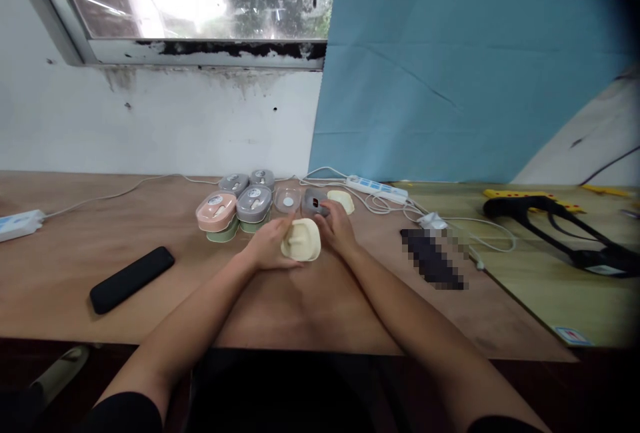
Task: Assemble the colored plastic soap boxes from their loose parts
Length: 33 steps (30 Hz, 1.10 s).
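My left hand is closed on the left side of a cream plastic tray resting on the wooden table. Beside the tray's right edge, my right hand has its fingers curled around a small grey device with a red mark. Just behind them sit a clear lid with a white disc and a cream lid. To the left stand several closed oval boxes, one pink and one grey stacked on green ones, with two more grey ones behind.
A black phone lies at the left. One white power strip sits at the far left edge, another with tangled white cables at the back. A blurred dark object and a black-and-yellow tool lie right.
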Motion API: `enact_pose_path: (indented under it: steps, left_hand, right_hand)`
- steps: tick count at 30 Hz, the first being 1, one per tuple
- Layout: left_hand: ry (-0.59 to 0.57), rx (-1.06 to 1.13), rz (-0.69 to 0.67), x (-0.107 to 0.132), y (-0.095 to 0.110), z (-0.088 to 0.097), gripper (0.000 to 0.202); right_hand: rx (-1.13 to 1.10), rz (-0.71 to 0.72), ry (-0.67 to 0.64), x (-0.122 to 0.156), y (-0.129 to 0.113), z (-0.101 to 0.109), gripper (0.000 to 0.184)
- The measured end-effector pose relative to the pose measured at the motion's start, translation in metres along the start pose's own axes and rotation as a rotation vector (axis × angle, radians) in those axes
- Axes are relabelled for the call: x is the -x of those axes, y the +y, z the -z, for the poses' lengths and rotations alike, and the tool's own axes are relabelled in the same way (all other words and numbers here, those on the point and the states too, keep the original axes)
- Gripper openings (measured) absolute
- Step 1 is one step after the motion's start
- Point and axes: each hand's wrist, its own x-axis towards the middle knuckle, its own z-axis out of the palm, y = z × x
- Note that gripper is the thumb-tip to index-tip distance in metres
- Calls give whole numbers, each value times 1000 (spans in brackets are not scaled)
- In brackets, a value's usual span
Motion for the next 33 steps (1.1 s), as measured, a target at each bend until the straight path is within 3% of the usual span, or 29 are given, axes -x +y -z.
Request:
enact_pose_path:
  steps: [2, 4, 10, 26, 30, 33]
  left_hand:
    - [-170, 8, 30, -1, 2, -2, 111]
    - [-257, -19, 51, -1, 2, -4, 103]
    - [-300, -24, 74, 0, 3, -6, 90]
    - [-243, 30, 136, 1, -2, -7, 83]
    - [-132, 61, 151, 2, -7, -10, 85]
    - [-2, 115, 151, 2, -11, -14, 91]
  right_hand:
    - [107, -107, -47, -2, 18, 1, 44]
    - [180, -180, -103, -1, 32, 0, 44]
    - [253, -178, -267, 4, 37, -8, 33]
    - [223, -247, -113, 0, 29, -4, 23]
    - [173, -267, -12, -1, 17, -2, 29]
    - [99, -184, 57, 2, 2, -3, 38]
